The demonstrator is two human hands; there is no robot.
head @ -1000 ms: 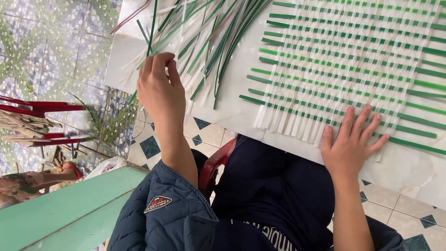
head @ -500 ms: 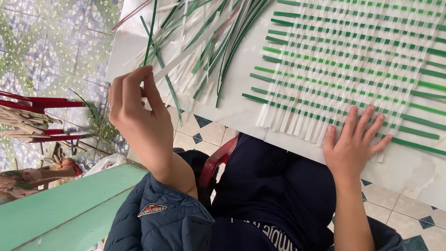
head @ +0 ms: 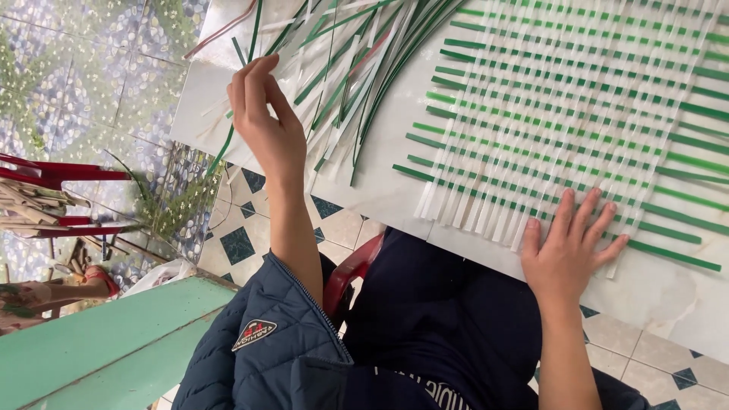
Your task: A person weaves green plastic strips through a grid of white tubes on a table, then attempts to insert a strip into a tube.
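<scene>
A woven mat (head: 577, 114) of green and white strips lies on a white tabletop (head: 380, 193). My right hand (head: 569, 247) rests flat with spread fingers on the mat's near edge. To the left of the mat sits a loose pile of green and white strips (head: 357, 68). My left hand (head: 262, 121) is raised beside that pile with the fingers pinched on a single long green strip (head: 222, 152), which runs above and below the hand.
A red plastic seat (head: 353, 273) shows under my dark clothes. A green painted surface (head: 91, 342) fills the lower left. Red chair legs and bundled sticks (head: 45, 197) stand on the patterned tile floor at the left.
My left hand has pulled a green strip away from the pile, dipped left, then risen again near the pile. My right hand has stayed pressed on the mat.
</scene>
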